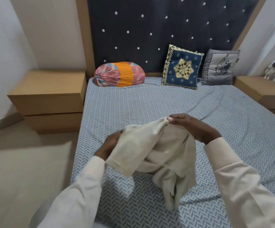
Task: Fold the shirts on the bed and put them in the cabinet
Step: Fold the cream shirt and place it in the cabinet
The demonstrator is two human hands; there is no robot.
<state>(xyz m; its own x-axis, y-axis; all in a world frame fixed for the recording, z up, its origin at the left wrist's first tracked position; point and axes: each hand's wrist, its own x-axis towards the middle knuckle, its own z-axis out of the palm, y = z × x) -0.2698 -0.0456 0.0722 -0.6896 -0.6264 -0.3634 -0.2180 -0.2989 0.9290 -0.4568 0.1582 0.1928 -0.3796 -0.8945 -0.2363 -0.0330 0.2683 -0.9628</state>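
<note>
Shirt (158,153) bunched over bed (133,104); left fingers (114,139), right fingers (180,118) clamped on it; cushions (182,69) beyond.

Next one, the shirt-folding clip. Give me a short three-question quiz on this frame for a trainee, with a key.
1. True or false: the cream shirt lies folded flat on the bed.
2. What stands between the pink and orange bolster and the grey cushion? A) a blue cushion with a gold star B) a folded blanket C) a red pillow
3. How many hands grip the shirt?

Key:
1. False: it hangs bunched from the hands.
2. A.
3. Two: the left hand holds one part of the shirt and the right hand pinches another.
</note>
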